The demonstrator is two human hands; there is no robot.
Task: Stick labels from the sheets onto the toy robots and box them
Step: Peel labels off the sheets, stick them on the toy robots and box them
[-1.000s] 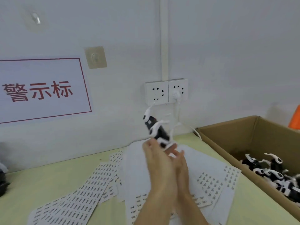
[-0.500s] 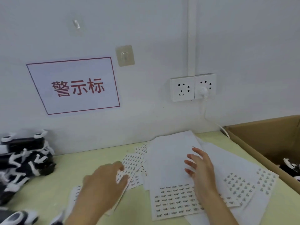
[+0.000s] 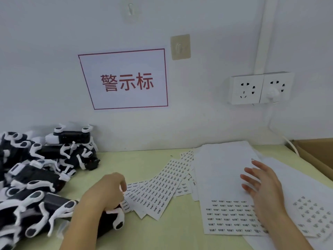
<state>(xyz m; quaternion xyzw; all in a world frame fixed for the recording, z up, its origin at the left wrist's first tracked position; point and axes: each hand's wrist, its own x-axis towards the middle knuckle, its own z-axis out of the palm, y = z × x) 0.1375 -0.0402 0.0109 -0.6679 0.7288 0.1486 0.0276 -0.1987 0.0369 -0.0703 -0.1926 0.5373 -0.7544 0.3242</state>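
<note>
Since half a second ago the view has swung further left, so the cardboard box [image 3: 319,157] is now only a sliver at the right edge and more of the toy-robot pile [image 3: 37,175] shows at the left; the left hand [image 3: 106,193] has dropped onto a robot at the pile's near edge, while the right hand [image 3: 261,188] has scarcely shifted over the paper. The pile is the biggest thing here: black bodies with thin white limbs, heaped and tangled on the pale green surface [image 3: 126,161] against the wall. They look like light, hard plastic, and the limbs would likely snag on neighbours, so the blocky black body seems the safer place to grip, lifting clear of the heap. Next in size, the label sheets [image 3: 223,170] are fanned out in the middle and to the right, white with rows of small dark-printed stickers, the big one mostly stripped bare at its top. They are thin and floppy, and would slide unless pressed flat. The single toy robot [image 3: 117,221] lies under the left hand, whose fingers curl over it; how firmly it is gripped I cannot tell. The right hand hovers wide, fingers spread, holding nothing. A label would peel best from a corner by fingernail.
</note>
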